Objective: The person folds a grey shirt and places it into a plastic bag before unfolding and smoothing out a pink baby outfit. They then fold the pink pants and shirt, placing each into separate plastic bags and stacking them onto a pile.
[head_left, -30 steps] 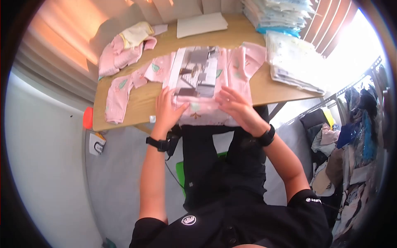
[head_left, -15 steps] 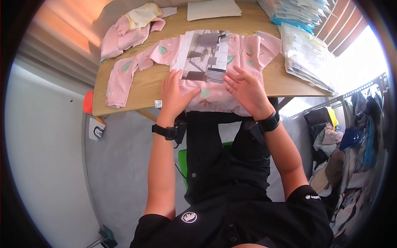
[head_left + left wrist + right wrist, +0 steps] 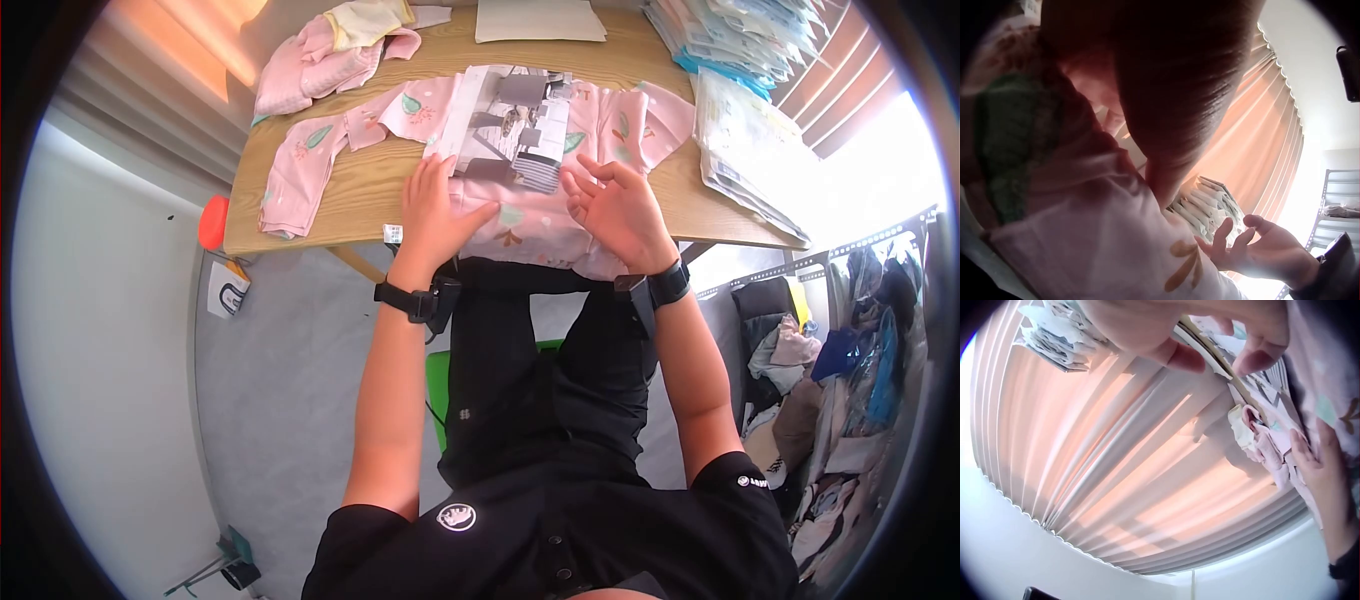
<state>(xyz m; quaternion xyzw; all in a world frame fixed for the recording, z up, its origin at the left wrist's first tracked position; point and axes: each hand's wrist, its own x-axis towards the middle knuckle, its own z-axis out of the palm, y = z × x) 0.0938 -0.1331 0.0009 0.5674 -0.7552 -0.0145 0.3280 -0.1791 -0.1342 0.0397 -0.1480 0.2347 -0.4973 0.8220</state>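
Note:
A pink garment [image 3: 545,238] with a leaf print lies spread on the wooden table, one sleeve [image 3: 305,175] stretched out to the left. On its middle lies a sheet printed with a grey room picture [image 3: 525,125]. My left hand [image 3: 430,215] rests on the garment near the sheet's lower left corner, fingers straight and thumb spread. To the right of the sheet, my right hand [image 3: 622,215] is held over the garment with fingers loosely bent and nothing in them. The right wrist view also shows the right hand's thumb and fingers [image 3: 1260,353] apart.
Another pink and yellow garment [image 3: 330,55] lies bunched at the back left. White paper [image 3: 540,20] lies at the back. Packets in clear bags [image 3: 745,150] are stacked on the right. A rack of bagged clothes [image 3: 870,330] stands right of the table.
My right hand has drawn back from the sheet's lower right corner and turned its palm more inward. The left hand stays at the garment's left side. The head view has shifted.

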